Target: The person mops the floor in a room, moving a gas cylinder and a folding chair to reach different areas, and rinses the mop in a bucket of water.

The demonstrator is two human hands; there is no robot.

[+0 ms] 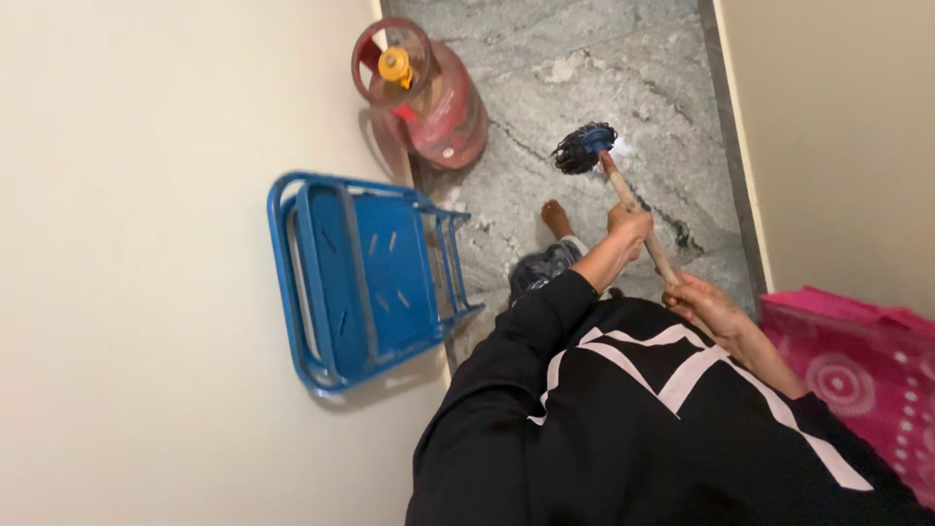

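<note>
Both hands, left hand and right hand, grip wooden-handled dark mop (centre frame); swing risks striking red gas cylinder, upper centre.

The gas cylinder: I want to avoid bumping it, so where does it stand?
In the head view the red gas cylinder stands at the top left of the grey stone floor, against the left wall, beyond the folded blue chair and left of the mop head.

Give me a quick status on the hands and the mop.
Left hand and right hand both grip the mop handle. Mop head down on grey floor. Red gas cylinder stands close left.
</note>
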